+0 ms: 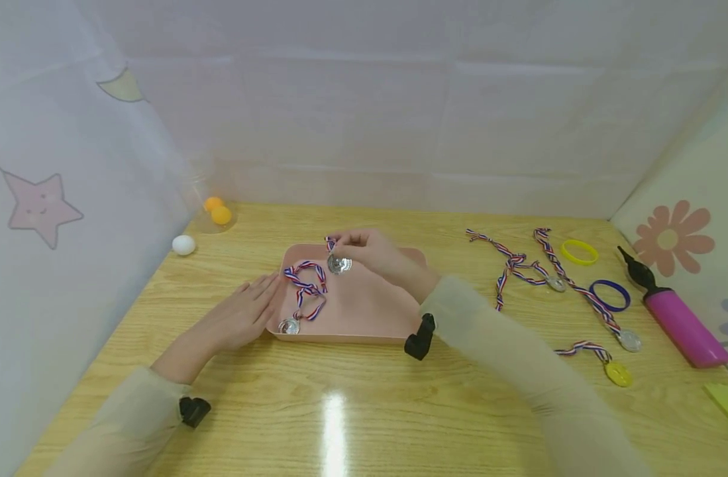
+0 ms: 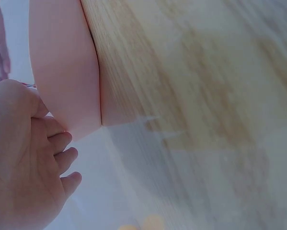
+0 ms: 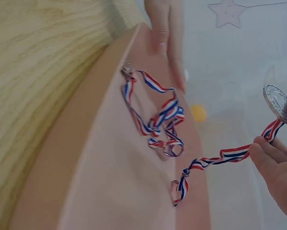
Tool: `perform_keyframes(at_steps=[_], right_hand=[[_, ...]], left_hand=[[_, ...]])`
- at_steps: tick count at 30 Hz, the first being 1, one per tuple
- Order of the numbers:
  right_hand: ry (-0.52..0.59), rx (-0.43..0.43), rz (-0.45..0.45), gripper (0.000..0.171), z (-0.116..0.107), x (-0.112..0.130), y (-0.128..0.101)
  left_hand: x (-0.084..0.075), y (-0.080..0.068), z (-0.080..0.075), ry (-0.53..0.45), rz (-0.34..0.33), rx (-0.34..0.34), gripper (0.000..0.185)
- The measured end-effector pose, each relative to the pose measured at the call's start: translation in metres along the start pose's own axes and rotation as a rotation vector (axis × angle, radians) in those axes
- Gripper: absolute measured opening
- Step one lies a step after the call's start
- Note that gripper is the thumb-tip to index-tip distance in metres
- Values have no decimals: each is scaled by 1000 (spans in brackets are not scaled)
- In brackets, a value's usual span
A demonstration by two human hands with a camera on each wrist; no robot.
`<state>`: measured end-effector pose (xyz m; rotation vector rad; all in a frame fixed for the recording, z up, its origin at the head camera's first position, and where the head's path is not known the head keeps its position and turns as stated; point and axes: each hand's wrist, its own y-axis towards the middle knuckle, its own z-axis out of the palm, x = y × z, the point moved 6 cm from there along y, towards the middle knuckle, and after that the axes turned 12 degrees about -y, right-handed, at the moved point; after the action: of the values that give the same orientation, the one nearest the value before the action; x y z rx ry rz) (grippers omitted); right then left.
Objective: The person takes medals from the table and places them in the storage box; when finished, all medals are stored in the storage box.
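Observation:
A pink tray (image 1: 369,318) lies on the wooden table. My right hand (image 1: 364,250) pinches a silver medal (image 1: 338,265) by the top of its red-white-blue ribbon and holds it over the tray's far left corner. In the right wrist view that medal (image 3: 279,103) hangs by my fingers (image 3: 272,165), and its ribbon (image 3: 220,155) trails down to the tray (image 3: 109,182). A second silver medal (image 1: 289,326) with a bunched ribbon (image 1: 306,288) lies in the tray's left part. My left hand (image 1: 244,317) rests flat, fingers straight, against the tray's left rim (image 2: 62,72).
To the tray's right lie several more ribboned medals (image 1: 557,283), a yellow ring (image 1: 579,252), a blue ring (image 1: 609,295) and a pink hand pump (image 1: 679,321). A white ball (image 1: 183,244) and orange balls (image 1: 217,211) sit at the far left. Fabric walls enclose the table.

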<state>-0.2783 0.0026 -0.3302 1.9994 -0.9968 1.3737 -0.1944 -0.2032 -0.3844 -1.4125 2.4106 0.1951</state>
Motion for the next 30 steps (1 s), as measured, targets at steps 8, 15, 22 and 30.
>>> perform_keyframes(at_steps=[8,15,22,30], right_hand=[[-194,35,135,14,29,-33,-2],[-293,33,149,11,42,-40,-11],[-179,131,263,8,68,-58,-17],[-262,133,226,5,85,-62,-11]], left_hand=[[0,1,0,3,3,7,52],[-2,-1,-2,3,12,-6,51],[-4,-1,-5,-7,19,-17,50],[-5,-2,-4,-2,11,-15,50]])
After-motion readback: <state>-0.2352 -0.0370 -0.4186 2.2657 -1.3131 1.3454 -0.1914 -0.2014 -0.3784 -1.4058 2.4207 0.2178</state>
